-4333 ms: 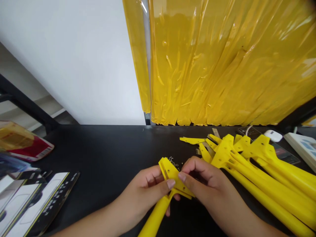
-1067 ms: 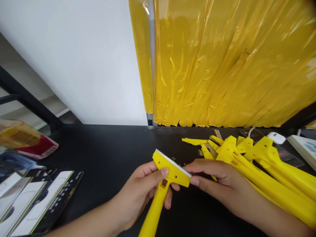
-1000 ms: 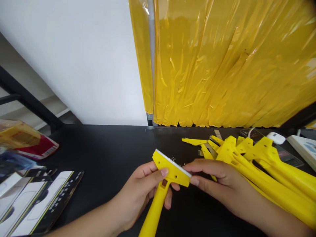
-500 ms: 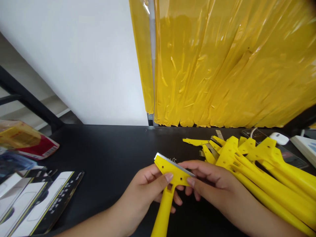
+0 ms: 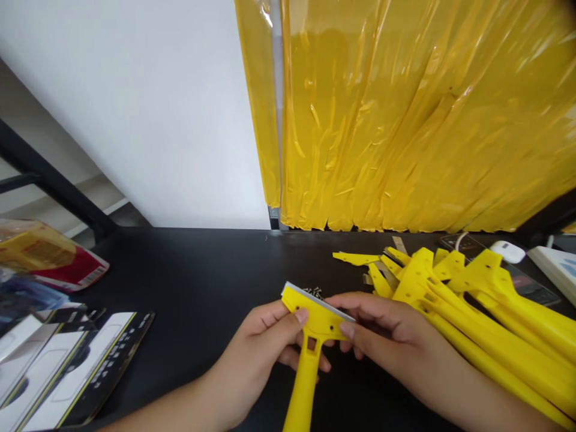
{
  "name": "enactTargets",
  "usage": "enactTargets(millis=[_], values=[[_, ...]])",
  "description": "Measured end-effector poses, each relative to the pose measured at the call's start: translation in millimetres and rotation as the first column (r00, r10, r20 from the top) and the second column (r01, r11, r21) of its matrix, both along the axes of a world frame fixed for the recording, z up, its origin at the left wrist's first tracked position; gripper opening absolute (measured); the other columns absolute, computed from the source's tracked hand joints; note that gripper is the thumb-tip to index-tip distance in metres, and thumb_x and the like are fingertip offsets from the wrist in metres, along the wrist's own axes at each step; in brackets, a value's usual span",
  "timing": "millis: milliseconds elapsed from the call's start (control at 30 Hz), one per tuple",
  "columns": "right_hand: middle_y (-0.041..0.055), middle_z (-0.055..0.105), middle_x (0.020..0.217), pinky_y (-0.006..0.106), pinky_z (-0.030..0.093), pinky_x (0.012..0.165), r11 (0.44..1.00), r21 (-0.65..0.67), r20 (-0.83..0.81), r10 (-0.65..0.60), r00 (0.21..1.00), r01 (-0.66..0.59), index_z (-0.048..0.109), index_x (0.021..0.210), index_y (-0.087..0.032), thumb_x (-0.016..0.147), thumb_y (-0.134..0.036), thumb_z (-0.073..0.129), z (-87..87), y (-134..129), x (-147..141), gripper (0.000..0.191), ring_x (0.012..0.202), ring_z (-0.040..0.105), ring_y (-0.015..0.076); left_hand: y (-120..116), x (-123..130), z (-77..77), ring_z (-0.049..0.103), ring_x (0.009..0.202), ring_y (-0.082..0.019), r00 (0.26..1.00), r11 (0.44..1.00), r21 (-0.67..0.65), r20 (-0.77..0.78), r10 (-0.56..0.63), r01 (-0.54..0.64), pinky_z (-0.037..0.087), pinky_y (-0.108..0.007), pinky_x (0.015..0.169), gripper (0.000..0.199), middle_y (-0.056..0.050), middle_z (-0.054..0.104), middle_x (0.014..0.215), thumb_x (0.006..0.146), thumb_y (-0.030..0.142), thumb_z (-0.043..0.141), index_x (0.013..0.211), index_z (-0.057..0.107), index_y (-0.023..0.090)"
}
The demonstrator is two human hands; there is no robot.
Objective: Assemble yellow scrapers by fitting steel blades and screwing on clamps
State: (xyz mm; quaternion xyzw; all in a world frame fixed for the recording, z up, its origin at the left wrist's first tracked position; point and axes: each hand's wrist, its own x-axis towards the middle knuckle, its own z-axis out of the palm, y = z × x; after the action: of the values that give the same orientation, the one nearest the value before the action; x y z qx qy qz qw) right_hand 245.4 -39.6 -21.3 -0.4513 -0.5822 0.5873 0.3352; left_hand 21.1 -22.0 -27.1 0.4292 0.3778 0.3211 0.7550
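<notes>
A yellow scraper with a metal blade along its top edge is held between my two hands, its handle pointing down toward the bottom edge. My left hand grips the left part of the head, thumb on the front face near a small hole. My right hand pinches the right end of the head and blade, thumb in front. Small screws lie on the black table just behind the blade. Several more yellow scraper parts are piled at the right, beside my right forearm.
Black-and-white packaging cards and a red-and-yellow packet lie at the left of the black table. A white earbud case and a white box are at the back right. Yellow plastic film hangs behind.
The scraper's handle has swung slightly to the right and its head has tilted a little. My left thumb has shifted slightly left and up on it. More of the screws behind shows.
</notes>
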Motion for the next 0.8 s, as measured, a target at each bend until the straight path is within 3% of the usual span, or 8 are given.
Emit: enactTargets(millis=[100, 267, 567, 733, 800], values=[[0.0009, 0.078, 0.097, 0.031, 0.058, 0.077, 0.998, -0.006, 0.015, -0.054, 0.998, 0.055, 0.069, 0.136, -0.031, 0.099, -0.038, 0.067, -2.8, -1, -2, 0.038, 0.085, 0.070, 0.0170, 0, 0, -2.1, 0.078, 0.074, -0.023, 1.000, 1.000, -0.015, 0.011, 0.001, 0.000, 0.061, -0.030, 0.066, 0.036, -0.014, 0.080, 0.094, 0.101, 0.044, 0.061, 0.104, 0.078, 0.013], [0.0018, 0.079, 0.112, 0.030, 0.059, 0.078, 1.000, 0.011, 0.018, -0.016, 1.000, 0.016, 0.072, 0.134, -0.034, 0.101, -0.041, 0.064, -2.9, 1, -1, 0.035, 0.086, 0.070, 0.0161, -1, 0, -4.6, 0.077, 0.074, -0.021, 0.999, 1.000, -0.024, 0.031, -0.010, 0.010, 0.061, -0.030, 0.067, 0.034, -0.014, 0.080, 0.097, 0.102, 0.042, 0.059, 0.111, 0.076, 0.013], [0.0015, 0.080, 0.111, 0.030, 0.060, 0.079, 0.999, 0.012, 0.007, -0.040, 0.999, 0.040, 0.075, 0.131, -0.034, 0.098, -0.036, 0.068, -2.0, 2, -1, 0.033, 0.089, 0.071, 0.0175, 0, 2, -1.5, 0.077, 0.076, -0.021, 0.998, 1.000, -0.008, 0.059, -0.024, 0.024, 0.062, -0.030, 0.068, 0.034, -0.015, 0.080, 0.099, 0.104, 0.040, 0.057, 0.109, 0.076, 0.012], [0.0020, 0.076, 0.115, 0.038, 0.057, 0.095, 0.999, 0.032, 0.066, -0.009, 0.998, 0.006, 0.070, 0.135, -0.037, 0.100, -0.046, 0.065, 4.6, 3, 8, 0.036, 0.103, 0.070, 0.0214, 1, 1, 0.9, 0.076, 0.071, -0.020, 0.997, 0.999, -0.035, 0.073, -0.007, 0.009, 0.063, -0.029, 0.067, 0.032, -0.015, 0.080, 0.095, 0.103, 0.039, 0.058, 0.103, 0.075, 0.012], [0.0019, 0.071, 0.124, 0.043, 0.051, 0.107, 0.998, 0.065, 0.061, 0.022, 0.998, -0.026, 0.062, 0.144, -0.041, 0.098, -0.044, 0.069, 7.6, 1, 16, 0.046, 0.116, 0.066, 0.0234, 2, 0, 0.8, 0.074, 0.064, -0.018, 0.996, 0.997, -0.072, 0.087, 0.004, 0.002, 0.061, -0.027, 0.061, 0.030, -0.014, 0.080, 0.089, 0.102, 0.039, 0.059, 0.100, 0.073, 0.013]])
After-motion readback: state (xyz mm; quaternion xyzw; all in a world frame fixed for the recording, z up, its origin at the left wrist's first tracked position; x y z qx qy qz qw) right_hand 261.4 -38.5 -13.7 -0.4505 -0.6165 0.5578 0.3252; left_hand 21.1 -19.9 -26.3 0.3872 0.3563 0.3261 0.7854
